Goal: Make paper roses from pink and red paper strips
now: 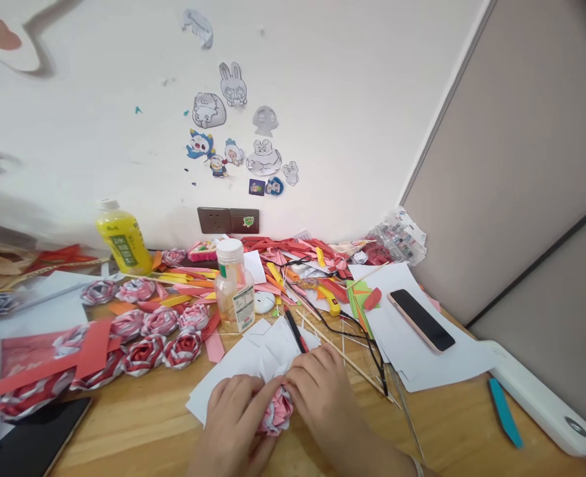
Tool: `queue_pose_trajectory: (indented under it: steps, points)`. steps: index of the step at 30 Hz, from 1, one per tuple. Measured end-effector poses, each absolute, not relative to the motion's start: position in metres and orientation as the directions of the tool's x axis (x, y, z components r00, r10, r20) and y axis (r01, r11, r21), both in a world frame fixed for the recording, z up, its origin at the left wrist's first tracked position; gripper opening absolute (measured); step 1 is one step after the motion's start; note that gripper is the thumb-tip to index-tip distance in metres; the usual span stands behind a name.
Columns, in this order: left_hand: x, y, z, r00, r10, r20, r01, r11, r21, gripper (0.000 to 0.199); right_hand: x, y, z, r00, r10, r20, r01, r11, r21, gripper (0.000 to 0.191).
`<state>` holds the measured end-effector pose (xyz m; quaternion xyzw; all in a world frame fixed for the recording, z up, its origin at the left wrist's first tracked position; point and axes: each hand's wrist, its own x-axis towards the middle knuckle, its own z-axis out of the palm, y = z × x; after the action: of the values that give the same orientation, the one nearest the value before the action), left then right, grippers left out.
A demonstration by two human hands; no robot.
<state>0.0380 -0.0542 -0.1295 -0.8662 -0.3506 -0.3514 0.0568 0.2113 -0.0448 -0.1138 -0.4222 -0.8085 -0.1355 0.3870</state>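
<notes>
Between my two hands is a pink and white paper flower (277, 412), low in the middle of the view. My left hand (238, 414) has its fingers closed round the flower's left side and underneath. From the right, my right hand (322, 391) pinches the flower's upper edge, fingertips close to those of the left. The hands hide part of the flower. Beneath and behind them lie white paper sheets (223, 381), with a dark pen (296, 332) on top, just beyond my right fingers.
Several finished paper flowers (144, 354) sit at left, near a dark tablet (39, 437). Behind stand a clear bottle (230, 291) and a yellow bottle (124, 238), among paper strips (293, 255). A phone (422, 320), a teal cutter (504, 412) and a long white device (541, 397) lie right.
</notes>
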Motion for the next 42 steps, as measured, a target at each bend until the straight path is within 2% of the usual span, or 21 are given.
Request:
queue_pose_trajectory:
  steps: [18,42]
  points:
    - [0.0353,-0.0529,-0.1325,0.529,0.574,0.626,0.661,-0.741,0.121,0.049,0.2099,-0.0414,-0.1179,-0.341,0.534,0.774,0.815,0.578,-0.04,0.032]
    - [0.0368,-0.054,-0.1338,0.507,0.58,0.637,0.676,-0.727,0.124,0.046,0.2102,-0.0426,-0.1201,-0.379,0.558,0.739,0.804,0.593,-0.035,0.033]
